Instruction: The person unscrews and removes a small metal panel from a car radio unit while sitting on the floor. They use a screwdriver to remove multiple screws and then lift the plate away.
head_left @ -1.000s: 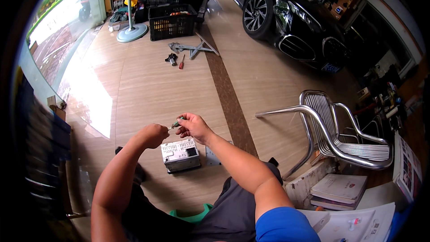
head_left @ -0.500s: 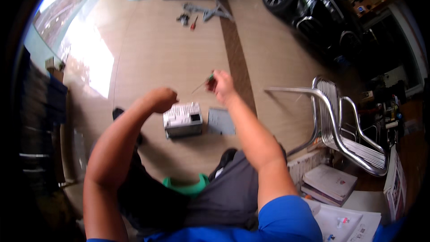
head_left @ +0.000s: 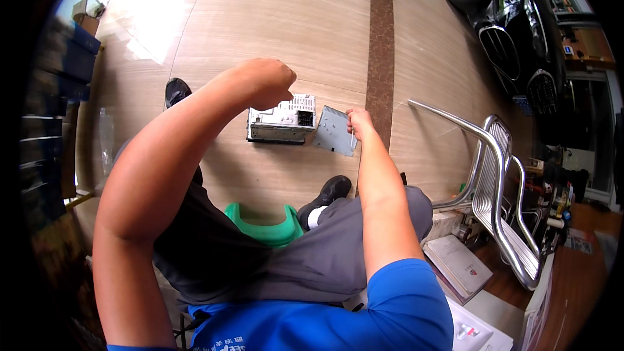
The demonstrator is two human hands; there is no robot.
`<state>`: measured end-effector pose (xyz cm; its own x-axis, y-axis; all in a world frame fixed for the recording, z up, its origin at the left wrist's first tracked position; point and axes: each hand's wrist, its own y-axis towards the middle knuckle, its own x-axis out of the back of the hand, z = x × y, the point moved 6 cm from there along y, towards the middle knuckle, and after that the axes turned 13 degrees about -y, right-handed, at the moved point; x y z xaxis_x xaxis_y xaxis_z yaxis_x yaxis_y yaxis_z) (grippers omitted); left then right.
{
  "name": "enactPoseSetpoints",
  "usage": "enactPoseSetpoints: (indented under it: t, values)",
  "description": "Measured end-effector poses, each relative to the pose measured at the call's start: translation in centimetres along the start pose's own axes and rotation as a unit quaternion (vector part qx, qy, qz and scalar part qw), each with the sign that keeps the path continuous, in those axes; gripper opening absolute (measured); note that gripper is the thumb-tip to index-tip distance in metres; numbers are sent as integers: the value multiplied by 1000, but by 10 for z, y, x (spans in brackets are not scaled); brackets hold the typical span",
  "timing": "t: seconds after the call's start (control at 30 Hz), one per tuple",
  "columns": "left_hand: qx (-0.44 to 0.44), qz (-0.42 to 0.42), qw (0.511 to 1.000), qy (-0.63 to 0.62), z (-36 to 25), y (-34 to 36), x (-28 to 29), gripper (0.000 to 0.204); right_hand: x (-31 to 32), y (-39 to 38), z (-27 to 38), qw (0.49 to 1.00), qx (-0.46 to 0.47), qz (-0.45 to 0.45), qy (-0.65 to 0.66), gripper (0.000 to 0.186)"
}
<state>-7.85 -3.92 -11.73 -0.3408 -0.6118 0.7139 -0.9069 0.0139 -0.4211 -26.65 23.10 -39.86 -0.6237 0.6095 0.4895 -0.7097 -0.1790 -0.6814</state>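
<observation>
White metal box [head_left: 279, 117] with slotted top, set on the tiled floor [head_left: 279, 175] ahead of the green stool [head_left: 266, 231]; black square socket [head_left: 305, 118] toward its right end

Grey metal plate [head_left: 335, 133] flat on the same floor, just to the right of the box and at a slight angle to it

Left hand [head_left: 266, 84] over the far left part of the box, fingers curled and mostly hidden; cannot tell whether together on something or in contact with the box

Right hand [head_left: 359, 122] at the far right corner of the plate, fingers bent and close to one another; thin pale rod [head_left: 353, 138] apparently just below, cannot tell whether clamped or merely in line

Step in hand, judged from posture: attending to the box with the left, to the plate with the right

To do well: brace the box with even pressure, clear of socket and slots

Take the plate by its rim, never with a palm slid along the thin edges, probably sharp

Raise one edge first, then the whole, to avoid scraping the tile

With any tool in the fingers, turn the tip away from the other wrist

Watch for a tilt of the box under one-sided pressure
</observation>
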Motion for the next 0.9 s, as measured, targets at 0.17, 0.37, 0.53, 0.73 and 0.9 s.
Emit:
enactPoseSetpoints:
  t: [0.17, 0.37, 0.53, 0.73, 0.9]
  values:
    - [-3, 15, 1000, 3, 0, 5, 0, 32, -5, 40, -44, 958, 62, -58, -275, 17]
    - [32, 40, 999, -11, 3, 5, 5, 31, -54, 47, -49, 870, 179, -25, -459, 19]
    - [44, 56, 997, 13, 8, 4, -4, 29, -73, 35, -40, 873, 118, -57, -470, 19]
    - [27, 59, 998, -10, 10, 3, -3, 29, -77, 31, -31, 865, 68, -71, -493, 23]
    - [30, 65, 997, -18, 8, 5, -1, 29, -77, 37, -28, 854, 60, -65, -512, 23]
